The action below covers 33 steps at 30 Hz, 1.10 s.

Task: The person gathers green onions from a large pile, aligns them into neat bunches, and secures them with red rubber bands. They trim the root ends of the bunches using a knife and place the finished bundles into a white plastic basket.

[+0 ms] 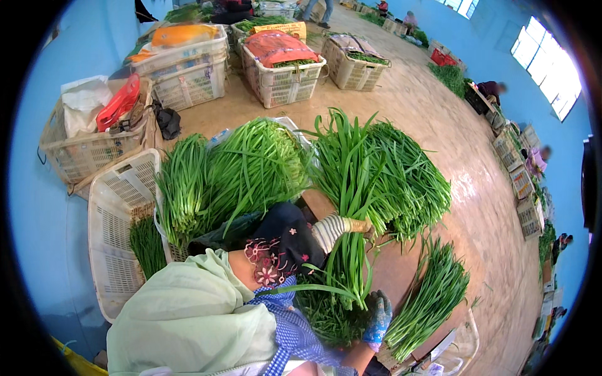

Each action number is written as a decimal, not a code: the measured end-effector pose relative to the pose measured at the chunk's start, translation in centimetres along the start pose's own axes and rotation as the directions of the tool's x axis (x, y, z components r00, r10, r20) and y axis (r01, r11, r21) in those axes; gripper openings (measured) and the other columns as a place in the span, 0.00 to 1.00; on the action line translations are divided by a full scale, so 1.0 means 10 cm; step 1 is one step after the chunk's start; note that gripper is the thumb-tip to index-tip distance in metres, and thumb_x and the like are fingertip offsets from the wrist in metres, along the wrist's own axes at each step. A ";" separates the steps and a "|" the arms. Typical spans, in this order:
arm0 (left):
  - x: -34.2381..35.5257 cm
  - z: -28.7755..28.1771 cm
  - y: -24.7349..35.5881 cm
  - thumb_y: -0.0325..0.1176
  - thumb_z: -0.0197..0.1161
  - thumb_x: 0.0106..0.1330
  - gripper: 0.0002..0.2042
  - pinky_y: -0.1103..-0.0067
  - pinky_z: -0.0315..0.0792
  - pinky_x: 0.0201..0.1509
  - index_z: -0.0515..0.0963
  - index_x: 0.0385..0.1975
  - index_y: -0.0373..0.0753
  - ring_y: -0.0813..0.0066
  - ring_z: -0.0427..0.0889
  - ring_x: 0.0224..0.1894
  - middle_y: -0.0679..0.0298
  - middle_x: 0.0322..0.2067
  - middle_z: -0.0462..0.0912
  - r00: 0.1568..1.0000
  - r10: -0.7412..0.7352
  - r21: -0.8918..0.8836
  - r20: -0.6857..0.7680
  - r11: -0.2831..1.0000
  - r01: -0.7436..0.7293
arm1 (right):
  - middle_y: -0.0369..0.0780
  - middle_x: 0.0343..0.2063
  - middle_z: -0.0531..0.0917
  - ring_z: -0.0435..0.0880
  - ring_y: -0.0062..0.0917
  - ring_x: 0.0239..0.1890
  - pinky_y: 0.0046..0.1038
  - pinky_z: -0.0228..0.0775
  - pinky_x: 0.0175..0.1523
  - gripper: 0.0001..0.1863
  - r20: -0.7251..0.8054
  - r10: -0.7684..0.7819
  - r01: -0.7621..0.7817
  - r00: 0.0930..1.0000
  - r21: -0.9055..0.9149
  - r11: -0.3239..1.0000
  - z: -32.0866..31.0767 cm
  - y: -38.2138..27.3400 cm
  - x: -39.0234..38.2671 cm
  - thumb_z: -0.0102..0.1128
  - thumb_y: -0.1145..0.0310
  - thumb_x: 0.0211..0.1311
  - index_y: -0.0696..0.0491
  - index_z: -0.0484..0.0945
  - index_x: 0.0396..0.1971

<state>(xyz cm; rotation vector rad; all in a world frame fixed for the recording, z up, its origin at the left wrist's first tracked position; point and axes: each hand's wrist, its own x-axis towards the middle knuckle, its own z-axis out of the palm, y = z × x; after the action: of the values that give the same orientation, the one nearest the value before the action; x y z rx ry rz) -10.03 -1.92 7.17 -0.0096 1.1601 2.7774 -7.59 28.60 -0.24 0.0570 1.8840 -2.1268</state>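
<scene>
My left hand [359, 227], in a tan glove with a striped cuff below a dark flowered sleeve, is closed around a bunch of long flat-leaved garlic chives [348, 169]. The leaves fan out beyond the fist, and the lower ends hang toward me. Beside those ends is my right hand [379, 321] in a blue patterned glove, its back showing and its fingers stretched forward. It seems to hold nothing; any contact with the stalks is unclear. A large pile of chives [407, 175] lies just beyond my left hand, and a smaller bundle [429, 301] rests right of my right hand.
A brown board [398, 266] lies under the greens. More chives [260, 166] are heaped at left beside a pale plastic crate [113, 219]. Loaded crates [285, 81] stand farther off. Other people [490, 91] sit along the blue wall at right.
</scene>
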 end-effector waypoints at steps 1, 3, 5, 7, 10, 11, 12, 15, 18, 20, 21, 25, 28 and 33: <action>-0.03 0.04 0.02 0.39 0.61 0.60 0.14 0.77 0.71 0.43 0.78 0.38 0.35 0.75 0.78 0.37 0.64 0.34 0.81 0.999 -0.030 -0.022 -0.027 0.999 0.029 | 0.49 0.44 0.78 0.78 0.34 0.46 0.34 0.70 0.54 0.18 -0.004 0.002 -0.002 1.000 -0.010 1.000 -0.02 0.02 0.01 0.51 0.69 0.63 0.62 0.70 0.50; -0.08 0.08 0.05 0.38 0.62 0.59 0.13 0.77 0.73 0.42 0.78 0.38 0.35 0.75 0.79 0.37 0.64 0.35 0.81 0.988 -0.128 -0.093 -0.081 0.988 0.121 | 0.49 0.43 0.79 0.78 0.34 0.46 0.33 0.70 0.54 0.18 -0.012 0.008 -0.008 1.000 -0.016 1.000 -0.05 0.06 0.02 0.51 0.70 0.63 0.63 0.70 0.50; -0.10 0.10 0.07 0.37 0.63 0.58 0.13 0.76 0.74 0.40 0.78 0.39 0.36 0.75 0.79 0.36 0.64 0.35 0.82 0.978 -0.181 -0.155 -0.108 0.974 0.164 | 0.48 0.43 0.79 0.78 0.33 0.46 0.33 0.70 0.53 0.17 -0.017 0.015 -0.015 1.000 -0.010 1.000 -0.06 0.08 0.03 0.50 0.70 0.63 0.63 0.70 0.50; -0.10 0.13 0.07 0.36 0.63 0.58 0.13 0.76 0.75 0.40 0.78 0.39 0.36 0.75 0.80 0.37 0.63 0.36 0.82 0.978 -0.178 -0.181 -0.104 0.971 0.158 | 0.48 0.43 0.79 0.78 0.33 0.46 0.32 0.70 0.53 0.18 -0.029 0.035 -0.035 0.999 -0.008 0.999 -0.04 0.07 0.02 0.50 0.70 0.63 0.63 0.70 0.50; -0.10 0.18 0.10 0.36 0.63 0.58 0.13 0.75 0.75 0.41 0.78 0.40 0.36 0.74 0.80 0.37 0.63 0.36 0.82 0.988 -0.129 -0.179 -0.083 0.977 0.113 | 0.48 0.44 0.78 0.78 0.32 0.46 0.31 0.70 0.52 0.18 -0.041 0.061 -0.061 0.997 0.022 0.998 0.02 0.03 -0.02 0.50 0.71 0.63 0.63 0.70 0.50; -0.11 0.20 0.11 0.36 0.62 0.58 0.13 0.75 0.75 0.41 0.78 0.40 0.36 0.74 0.80 0.37 0.63 0.36 0.82 0.990 -0.118 -0.181 -0.080 0.978 0.102 | 0.48 0.44 0.78 0.77 0.31 0.46 0.31 0.70 0.52 0.18 -0.042 0.070 -0.069 0.997 0.037 0.997 0.04 0.01 -0.03 0.50 0.71 0.63 0.63 0.70 0.50; -0.13 0.21 0.14 0.36 0.62 0.58 0.13 0.75 0.74 0.41 0.78 0.40 0.36 0.74 0.80 0.37 0.63 0.36 0.82 0.991 -0.105 -0.180 -0.085 0.980 0.088 | 0.48 0.45 0.78 0.77 0.31 0.47 0.30 0.69 0.53 0.17 -0.028 0.067 -0.066 0.997 0.023 0.998 0.04 0.03 -0.03 0.49 0.71 0.63 0.63 0.70 0.50; 0.01 0.01 0.01 0.36 0.61 0.59 0.13 0.76 0.74 0.42 0.77 0.40 0.35 0.74 0.79 0.38 0.63 0.36 0.81 0.997 -0.078 -0.105 -0.019 0.992 0.076 | 0.47 0.45 0.78 0.77 0.29 0.47 0.30 0.69 0.55 0.17 -0.020 0.053 -0.053 0.998 -0.017 0.998 -0.05 0.17 0.02 0.49 0.72 0.64 0.63 0.70 0.50; -0.05 0.08 0.06 0.37 0.60 0.61 0.13 0.76 0.73 0.42 0.77 0.40 0.34 0.75 0.78 0.38 0.63 0.36 0.81 0.991 -0.095 -0.101 -0.095 0.991 0.086 | 0.46 0.45 0.78 0.77 0.29 0.47 0.29 0.68 0.54 0.16 -0.033 0.069 -0.069 0.997 -0.005 0.998 -0.07 0.24 0.01 0.49 0.72 0.64 0.62 0.70 0.50; -0.04 0.02 0.05 0.37 0.59 0.61 0.14 0.76 0.74 0.41 0.77 0.40 0.33 0.75 0.78 0.38 0.62 0.36 0.81 0.999 -0.036 -0.064 -0.030 0.997 0.034 | 0.45 0.45 0.78 0.77 0.28 0.46 0.28 0.68 0.54 0.16 -0.033 0.088 -0.087 0.996 0.038 0.995 0.00 0.21 -0.03 0.49 0.72 0.64 0.62 0.71 0.49; -0.03 -0.01 0.04 0.38 0.59 0.61 0.14 0.76 0.74 0.41 0.77 0.40 0.33 0.75 0.78 0.38 0.62 0.36 0.81 1.000 -0.007 -0.047 0.003 0.999 0.007 | 0.45 0.44 0.78 0.77 0.28 0.46 0.28 0.68 0.54 0.15 -0.034 0.095 -0.095 0.995 0.021 0.995 0.00 0.22 -0.02 0.49 0.72 0.63 0.62 0.71 0.49; -0.03 -0.04 0.06 0.37 0.60 0.61 0.14 0.75 0.75 0.40 0.77 0.40 0.33 0.73 0.79 0.38 0.61 0.36 0.81 1.000 0.025 -0.013 0.011 1.000 -0.025 | 0.44 0.43 0.79 0.77 0.27 0.43 0.27 0.69 0.49 0.15 -0.026 0.074 -0.075 0.997 -0.060 0.995 0.04 0.17 -0.05 0.48 0.71 0.63 0.61 0.72 0.48; -0.11 0.04 0.13 0.36 0.60 0.61 0.13 0.73 0.75 0.41 0.77 0.39 0.33 0.72 0.79 0.39 0.60 0.36 0.81 0.999 -0.018 -0.100 -0.051 0.995 0.013 | 0.43 0.42 0.79 0.77 0.25 0.41 0.26 0.70 0.47 0.15 -0.030 0.052 -0.055 0.998 -0.082 0.995 0.06 0.13 -0.09 0.49 0.69 0.64 0.61 0.72 0.47; -0.18 0.04 0.18 0.35 0.62 0.60 0.13 0.72 0.76 0.41 0.77 0.38 0.33 0.69 0.80 0.39 0.59 0.35 0.81 0.989 -0.081 -0.208 -0.126 0.977 0.054 | 0.42 0.42 0.79 0.77 0.25 0.42 0.26 0.70 0.47 0.16 -0.020 0.057 -0.059 0.998 -0.093 0.994 0.05 0.13 -0.10 0.49 0.68 0.63 0.60 0.72 0.47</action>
<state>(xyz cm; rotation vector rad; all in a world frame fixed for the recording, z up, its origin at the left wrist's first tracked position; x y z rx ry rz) -8.41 -3.12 8.85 -0.2550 0.8767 2.8583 -6.27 28.20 -1.18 0.1092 1.9642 -2.0041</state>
